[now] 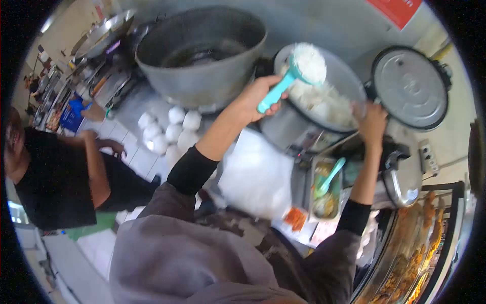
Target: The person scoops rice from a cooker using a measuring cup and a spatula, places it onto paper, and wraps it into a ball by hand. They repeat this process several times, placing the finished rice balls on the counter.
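My left hand (259, 99) is closed round the handle of a turquoise rice scoop (279, 92). White rice (310, 62) heaps up in its round cup, held over the open rice cooker (301, 129). More rice (324, 101) lies inside the cooker. On the right side, my right hand (373, 121) is at the cooker's rim, fingers toward the rice and smeared by motion. Below the cooker lies a stack of white wrapping sheets (255, 175). A metal tray (325, 213) beside it holds food and a turquoise spoon (330, 177).
A large deep pot (202, 83) stands left of the cooker. White rounded bundles (174, 133) sit below it. The cooker's lid (411, 87) is raised at right. A glass case (405, 253) holds fried food. A person in black (55, 177) stands close on my left.
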